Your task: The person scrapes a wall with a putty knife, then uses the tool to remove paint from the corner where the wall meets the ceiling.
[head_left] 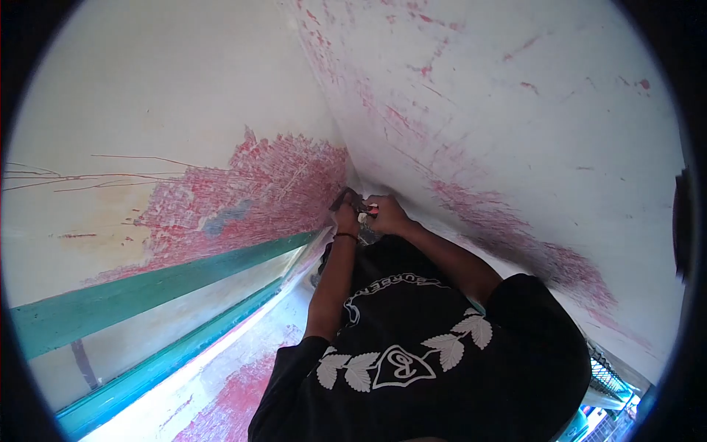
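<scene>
Scuffed walls (pixel 272 177) rise beyond unclear shirt lettering (pixel 400 281); left grip (pixel 346 216) clamps something dark (pixel 341 198), right grip (pixel 392 216) something red (pixel 373 211).

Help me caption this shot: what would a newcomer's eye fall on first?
Probably the rough red patch on the pale wall at left. Next, the black shirt with its white leaf print, filling the lower middle. Then the left hand and right hand, close together near the picture's centre; what they hold is too unclear to name.
</scene>
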`<state>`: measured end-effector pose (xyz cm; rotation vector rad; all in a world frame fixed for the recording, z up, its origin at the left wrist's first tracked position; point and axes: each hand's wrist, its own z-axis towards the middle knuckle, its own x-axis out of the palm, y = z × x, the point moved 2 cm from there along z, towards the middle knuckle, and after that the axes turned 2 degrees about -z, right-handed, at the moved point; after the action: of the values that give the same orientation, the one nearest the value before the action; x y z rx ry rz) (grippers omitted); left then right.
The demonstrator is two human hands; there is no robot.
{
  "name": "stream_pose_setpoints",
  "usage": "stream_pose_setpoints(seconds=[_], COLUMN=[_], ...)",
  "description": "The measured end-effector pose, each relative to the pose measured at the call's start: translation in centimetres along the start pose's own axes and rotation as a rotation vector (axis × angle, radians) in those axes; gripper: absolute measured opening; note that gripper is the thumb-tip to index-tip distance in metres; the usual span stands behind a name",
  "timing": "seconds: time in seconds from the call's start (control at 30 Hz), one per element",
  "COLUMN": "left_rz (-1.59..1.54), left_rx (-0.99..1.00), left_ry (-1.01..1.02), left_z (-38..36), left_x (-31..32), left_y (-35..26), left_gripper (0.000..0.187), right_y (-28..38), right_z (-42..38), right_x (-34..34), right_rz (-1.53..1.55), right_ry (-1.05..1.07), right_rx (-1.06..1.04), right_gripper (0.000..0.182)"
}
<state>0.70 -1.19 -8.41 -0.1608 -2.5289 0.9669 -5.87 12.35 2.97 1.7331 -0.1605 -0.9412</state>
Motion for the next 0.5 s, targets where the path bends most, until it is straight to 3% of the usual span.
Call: stream_pose_setpoints(seconds=[0.1, 0.17, 0.27, 0.4, 0.5], left_rz=[0.148, 0.148, 0.159, 0.059, -0.112], left_rx=[0.013, 0.088, 0.154, -0.042, -0.078], left_ry=[-0.021, 0.113, 0.177, 0.091, 0.079], left_z=[1.0, 1.8, 2.3, 0.8, -2.6], left_x=[-1.1, -0.8, -2.0, -1.8, 0.6], left_y=[1.2, 1.3, 1.3, 1.1, -1.6], left_gripper=[0.020, 0.021, 0.023, 0.023, 0.022], right_y=[-0.8, -0.1, 2.1, -0.4, 1.0], right_z=[-1.2, -0.5, 0.4, -1.8, -0.6], right_x=[0.3, 0.0, -0.3, 0.8, 0.5], right_rz=[-0.049, -0.086, -0.081, -0.085, -0.135], right_ry=[0.021, -0.040, -0.010, 0.009, 0.029], right_rx=[0.019, -0.081, 0.013, -0.025, -0.048], right_gripper=[0.040, 0.040, 0.040, 0.040, 0.036])
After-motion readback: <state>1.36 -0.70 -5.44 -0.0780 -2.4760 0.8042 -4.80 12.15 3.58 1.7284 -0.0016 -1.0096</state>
